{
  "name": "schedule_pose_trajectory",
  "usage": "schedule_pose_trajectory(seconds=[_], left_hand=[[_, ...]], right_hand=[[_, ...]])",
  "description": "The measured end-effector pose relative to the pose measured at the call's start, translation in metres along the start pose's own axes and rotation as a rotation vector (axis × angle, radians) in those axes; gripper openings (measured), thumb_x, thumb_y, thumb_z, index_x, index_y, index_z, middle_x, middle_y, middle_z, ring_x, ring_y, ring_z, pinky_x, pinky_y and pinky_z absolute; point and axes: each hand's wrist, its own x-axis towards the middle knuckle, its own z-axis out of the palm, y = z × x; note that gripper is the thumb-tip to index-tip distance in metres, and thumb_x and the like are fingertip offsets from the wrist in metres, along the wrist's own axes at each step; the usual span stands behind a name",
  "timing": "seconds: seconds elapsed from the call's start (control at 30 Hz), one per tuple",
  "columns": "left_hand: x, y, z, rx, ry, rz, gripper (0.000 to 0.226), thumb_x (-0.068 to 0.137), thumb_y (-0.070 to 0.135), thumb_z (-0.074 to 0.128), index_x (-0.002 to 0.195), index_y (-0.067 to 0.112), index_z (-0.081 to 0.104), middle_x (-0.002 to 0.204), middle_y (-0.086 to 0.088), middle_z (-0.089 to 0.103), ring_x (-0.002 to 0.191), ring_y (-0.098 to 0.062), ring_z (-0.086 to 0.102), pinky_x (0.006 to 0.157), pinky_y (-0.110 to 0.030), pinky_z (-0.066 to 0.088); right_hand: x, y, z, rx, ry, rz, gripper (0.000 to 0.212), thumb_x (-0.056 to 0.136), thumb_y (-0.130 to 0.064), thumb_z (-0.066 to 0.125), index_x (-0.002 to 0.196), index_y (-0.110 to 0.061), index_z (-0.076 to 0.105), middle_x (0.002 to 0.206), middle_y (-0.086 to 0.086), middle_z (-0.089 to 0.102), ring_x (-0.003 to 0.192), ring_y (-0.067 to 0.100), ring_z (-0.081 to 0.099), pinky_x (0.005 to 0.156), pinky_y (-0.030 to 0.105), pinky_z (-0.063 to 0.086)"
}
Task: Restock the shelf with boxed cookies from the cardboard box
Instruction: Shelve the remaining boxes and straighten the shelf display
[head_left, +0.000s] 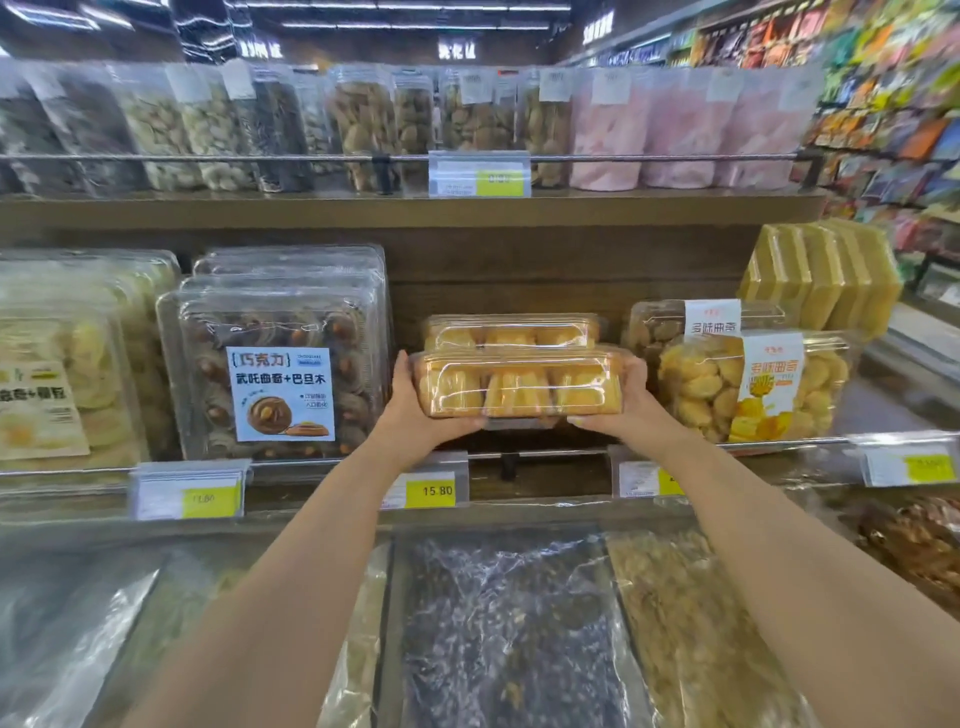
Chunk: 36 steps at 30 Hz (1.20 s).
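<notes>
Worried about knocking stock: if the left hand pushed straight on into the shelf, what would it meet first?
Likely the left end of the cookie box at the back; depth is unclear, so the left hand may slip past it to the wooden back panel.

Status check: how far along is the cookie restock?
Done: a back box of yellow cookies sits in the shelf gap. In hand: left hand and right hand grip the held box by its ends, in front of it, not yet set down. Left: place it; the gap seems to have room for more. The cardboard box is out of view, so remaining stock is unknown.
</notes>
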Motion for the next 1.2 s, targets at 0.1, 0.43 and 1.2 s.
schedule_pose_trajectory(seconds=[0.1,0.43,1.2], left_hand=[[0.012,0.002,0.005,-0.098,0.065,0.012,0.098,0.065,0.015,0.085,0.136,0.023,0.018,0.113,0.016,0.045,0.117,-0.012,0.045,0.096,-0.027,0.036],[0.022,0.018,0.027,-0.279,0.319,0.068,0.091,0.068,0.029,0.082,0.142,0.029,0.03,0.128,0.008,0.043,0.115,-0.015,0.047,0.096,-0.034,0.044],[0.039,0.032,0.036,-0.192,0.327,-0.148,0.07,0.078,0.062,0.059,0.138,0.035,0.033,0.121,0.004,0.051,0.104,-0.021,0.054,0.094,-0.047,0.048]], right_hand=[[0.014,0.003,0.0,0.026,0.026,0.002,0.08,0.079,-0.013,0.075,0.132,-0.019,0.016,0.109,-0.024,0.032,0.121,0.006,0.036,0.097,0.023,0.033],[0.024,0.008,0.001,0.258,0.307,-0.142,0.07,0.07,-0.031,0.076,0.129,-0.029,0.038,0.12,-0.008,0.054,0.11,0.009,0.055,0.089,0.029,0.05],[0.041,0.014,0.008,0.439,0.379,0.087,0.061,0.088,-0.046,0.06,0.142,-0.036,0.035,0.131,-0.004,0.052,0.113,0.017,0.055,0.095,0.042,0.05]])
